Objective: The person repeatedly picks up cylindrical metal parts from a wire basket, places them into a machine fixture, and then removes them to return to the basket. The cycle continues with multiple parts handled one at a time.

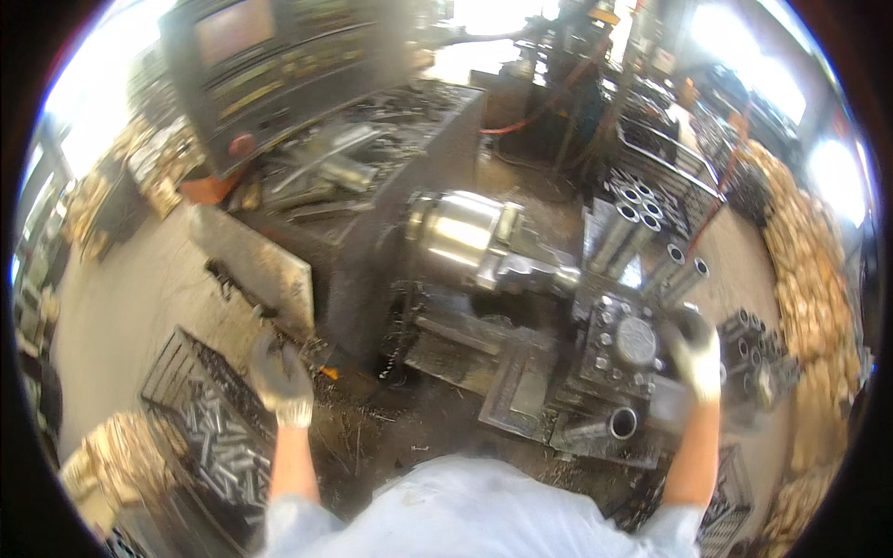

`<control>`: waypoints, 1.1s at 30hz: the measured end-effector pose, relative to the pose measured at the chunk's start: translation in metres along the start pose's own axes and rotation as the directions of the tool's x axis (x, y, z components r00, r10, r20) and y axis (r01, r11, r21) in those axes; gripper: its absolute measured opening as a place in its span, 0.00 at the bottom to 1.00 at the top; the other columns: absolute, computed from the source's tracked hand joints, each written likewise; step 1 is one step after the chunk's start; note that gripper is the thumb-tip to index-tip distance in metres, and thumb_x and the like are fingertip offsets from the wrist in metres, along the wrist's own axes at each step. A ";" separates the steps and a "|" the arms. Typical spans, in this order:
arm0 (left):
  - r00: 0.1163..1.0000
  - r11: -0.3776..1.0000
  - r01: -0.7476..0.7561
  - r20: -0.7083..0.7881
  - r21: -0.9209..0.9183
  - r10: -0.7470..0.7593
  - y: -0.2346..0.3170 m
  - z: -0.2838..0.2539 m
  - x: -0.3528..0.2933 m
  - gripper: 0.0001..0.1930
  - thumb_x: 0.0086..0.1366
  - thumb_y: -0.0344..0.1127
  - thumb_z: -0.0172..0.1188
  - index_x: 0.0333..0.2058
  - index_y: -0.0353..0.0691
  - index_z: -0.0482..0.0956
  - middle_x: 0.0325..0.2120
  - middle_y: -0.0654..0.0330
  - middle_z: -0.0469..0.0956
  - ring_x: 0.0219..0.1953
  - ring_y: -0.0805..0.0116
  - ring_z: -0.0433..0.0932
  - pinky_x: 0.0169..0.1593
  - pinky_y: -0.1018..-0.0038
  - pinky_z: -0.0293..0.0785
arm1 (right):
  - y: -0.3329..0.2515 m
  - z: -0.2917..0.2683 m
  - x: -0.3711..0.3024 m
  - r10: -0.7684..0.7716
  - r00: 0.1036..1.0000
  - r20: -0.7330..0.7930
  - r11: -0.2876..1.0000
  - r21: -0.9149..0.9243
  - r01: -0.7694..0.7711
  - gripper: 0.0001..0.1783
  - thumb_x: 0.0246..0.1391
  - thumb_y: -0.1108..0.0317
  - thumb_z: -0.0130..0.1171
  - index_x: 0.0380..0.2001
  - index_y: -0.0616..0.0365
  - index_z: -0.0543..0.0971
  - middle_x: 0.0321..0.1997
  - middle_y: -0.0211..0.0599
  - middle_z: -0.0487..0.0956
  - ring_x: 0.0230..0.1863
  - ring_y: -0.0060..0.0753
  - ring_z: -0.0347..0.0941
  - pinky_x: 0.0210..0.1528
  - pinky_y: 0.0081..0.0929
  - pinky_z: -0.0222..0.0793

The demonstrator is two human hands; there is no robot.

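I stand at a metal lathe with a shiny steel chuck [462, 232] at the middle. My left hand [279, 374], in a grey glove, hangs in the air left of the machine bed, fingers curled, above a wire basket [177, 367] of short metal tubes. Whether it holds anything is unclear. My right hand [698, 353], in a pale glove, rests at the right side of the dark tool post [625, 342], blurred. A tube [609, 426] lies at the front of the carriage.
A control panel [270, 65] with a screen stands at the back left, with tools scattered on the machine top below it. Racks of metal tubes [651, 232] stand to the right. Stacks of pale rings [814, 270] line the far right, and metal chips cover the floor.
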State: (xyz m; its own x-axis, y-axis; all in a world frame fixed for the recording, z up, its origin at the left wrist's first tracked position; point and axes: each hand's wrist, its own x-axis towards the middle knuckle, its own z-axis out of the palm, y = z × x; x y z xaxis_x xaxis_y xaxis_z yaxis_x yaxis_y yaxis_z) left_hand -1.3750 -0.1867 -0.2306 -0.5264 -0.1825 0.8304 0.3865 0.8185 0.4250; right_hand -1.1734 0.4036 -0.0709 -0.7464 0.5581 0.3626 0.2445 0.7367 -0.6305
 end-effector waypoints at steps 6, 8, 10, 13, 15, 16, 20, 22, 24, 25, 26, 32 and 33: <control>0.890 0.973 -0.102 0.455 0.209 -0.005 0.101 0.082 0.241 0.30 0.76 0.35 0.58 0.72 0.32 0.65 0.39 0.39 0.87 0.41 0.43 0.88 0.50 0.52 0.84 | 0.009 -0.022 -0.145 0.427 0.900 -0.084 0.871 0.306 -0.384 0.15 0.58 0.70 0.66 0.45 0.69 0.85 0.37 0.36 0.86 0.39 0.28 0.81 0.46 0.26 0.77; 0.859 0.928 -0.098 0.502 0.359 -0.103 0.089 0.122 0.294 0.41 0.75 0.42 0.56 0.81 0.43 0.49 0.42 0.35 0.87 0.44 0.40 0.89 0.50 0.52 0.84 | 0.022 -0.015 -0.176 0.344 0.925 -0.159 0.928 0.207 -0.309 0.15 0.58 0.71 0.66 0.46 0.69 0.85 0.38 0.36 0.87 0.40 0.27 0.81 0.48 0.27 0.77; 0.762 0.851 -0.194 0.621 0.488 -0.182 0.074 0.146 0.327 0.48 0.71 0.38 0.56 0.83 0.51 0.39 0.48 0.35 0.86 0.50 0.47 0.89 0.54 0.54 0.81 | 0.034 -0.016 -0.206 0.386 0.917 -0.099 0.905 0.235 -0.355 0.14 0.58 0.72 0.66 0.46 0.68 0.86 0.39 0.35 0.87 0.41 0.26 0.80 0.49 0.27 0.77; 0.785 0.870 -0.176 0.599 0.461 -0.159 0.077 0.146 0.329 0.41 0.73 0.42 0.53 0.81 0.45 0.50 0.51 0.38 0.86 0.52 0.44 0.88 0.54 0.48 0.82 | 0.047 -0.021 -0.242 0.369 0.924 -0.098 0.917 0.202 -0.344 0.14 0.58 0.72 0.67 0.46 0.68 0.86 0.40 0.35 0.88 0.41 0.24 0.80 0.50 0.26 0.77; 0.912 0.921 -0.201 0.407 0.334 0.052 0.103 0.127 0.294 0.40 0.75 0.54 0.57 0.79 0.46 0.57 0.51 0.40 0.86 0.48 0.42 0.88 0.51 0.48 0.83 | 0.051 -0.021 -0.258 0.367 0.927 -0.081 0.920 0.181 -0.348 0.15 0.57 0.71 0.69 0.46 0.67 0.86 0.40 0.36 0.88 0.41 0.23 0.80 0.50 0.25 0.77; 0.938 0.929 -0.321 0.196 0.183 0.286 0.117 0.110 0.262 0.35 0.76 0.52 0.58 0.75 0.45 0.63 0.52 0.41 0.85 0.50 0.41 0.87 0.50 0.47 0.83 | 0.053 -0.020 -0.264 0.378 0.923 -0.066 0.914 0.186 -0.361 0.15 0.57 0.70 0.70 0.46 0.66 0.86 0.40 0.36 0.88 0.40 0.23 0.80 0.50 0.25 0.77; 0.885 0.794 -0.272 0.182 -0.543 0.428 0.156 0.028 0.049 0.13 0.64 0.24 0.67 0.47 0.30 0.84 0.40 0.43 0.87 0.40 0.47 0.88 0.44 0.60 0.86 | 0.068 0.000 -0.275 0.415 0.904 0.099 0.889 0.166 -0.426 0.17 0.55 0.68 0.72 0.47 0.64 0.87 0.40 0.38 0.89 0.39 0.24 0.82 0.48 0.26 0.78; 0.644 0.939 -0.006 0.717 -0.344 0.267 0.158 -0.015 -0.077 0.09 0.65 0.31 0.70 0.44 0.40 0.87 0.38 0.47 0.87 0.39 0.48 0.87 0.45 0.62 0.85 | 0.082 0.017 -0.273 0.482 0.853 0.199 0.829 0.213 -0.518 0.18 0.54 0.67 0.73 0.47 0.64 0.87 0.41 0.38 0.89 0.42 0.26 0.84 0.49 0.27 0.79; 0.284 0.979 0.199 0.959 -0.054 -0.004 0.152 -0.048 -0.178 0.15 0.68 0.43 0.68 0.49 0.44 0.88 0.44 0.43 0.87 0.48 0.44 0.87 0.51 0.57 0.85 | 0.096 0.033 -0.266 0.402 0.871 0.283 0.814 0.325 -0.481 0.26 0.54 0.68 0.71 0.56 0.64 0.83 0.44 0.40 0.90 0.46 0.27 0.85 0.53 0.28 0.79; 0.043 0.949 0.257 0.979 0.182 -0.200 0.146 -0.069 -0.216 0.17 0.70 0.49 0.65 0.52 0.49 0.87 0.48 0.44 0.87 0.51 0.43 0.86 0.55 0.55 0.83 | 0.102 0.039 -0.260 0.388 0.866 0.315 0.773 0.401 -0.492 0.29 0.54 0.68 0.71 0.59 0.64 0.81 0.45 0.40 0.89 0.46 0.27 0.85 0.54 0.28 0.78; -0.088 0.937 0.244 0.968 0.251 -0.237 0.140 -0.086 -0.243 0.20 0.70 0.52 0.64 0.55 0.50 0.86 0.50 0.47 0.87 0.54 0.44 0.85 0.58 0.56 0.81 | 0.105 0.046 -0.254 0.395 0.834 0.384 0.707 0.453 -0.543 0.32 0.53 0.68 0.71 0.62 0.64 0.80 0.46 0.41 0.89 0.47 0.27 0.85 0.55 0.28 0.78; -0.079 0.834 0.350 0.901 0.426 -0.427 0.116 -0.181 -0.298 0.24 0.72 0.56 0.60 0.57 0.48 0.84 0.51 0.48 0.87 0.55 0.43 0.84 0.59 0.55 0.80 | 0.093 0.084 -0.198 -0.004 0.980 0.200 0.978 0.205 -0.038 0.31 0.43 0.63 0.75 0.53 0.61 0.82 0.44 0.40 0.88 0.39 0.32 0.84 0.45 0.32 0.79; -0.013 0.839 0.349 0.897 0.418 -0.442 0.113 -0.194 -0.300 0.24 0.72 0.56 0.60 0.57 0.47 0.84 0.51 0.48 0.87 0.55 0.43 0.84 0.58 0.54 0.80 | 0.087 0.090 -0.193 0.056 0.952 0.299 0.959 0.250 -0.135 0.25 0.44 0.65 0.74 0.48 0.62 0.83 0.40 0.38 0.88 0.35 0.32 0.83 0.43 0.32 0.79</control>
State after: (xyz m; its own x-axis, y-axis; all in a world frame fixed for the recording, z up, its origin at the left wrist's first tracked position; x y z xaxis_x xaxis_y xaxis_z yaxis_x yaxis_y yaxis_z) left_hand -1.0265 -0.1447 -0.3622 -0.8434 0.1295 -0.5215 -0.1760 0.8504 0.4958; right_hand -1.0634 0.3256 -0.2580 -0.8826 0.4584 0.1047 0.1802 0.5355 -0.8251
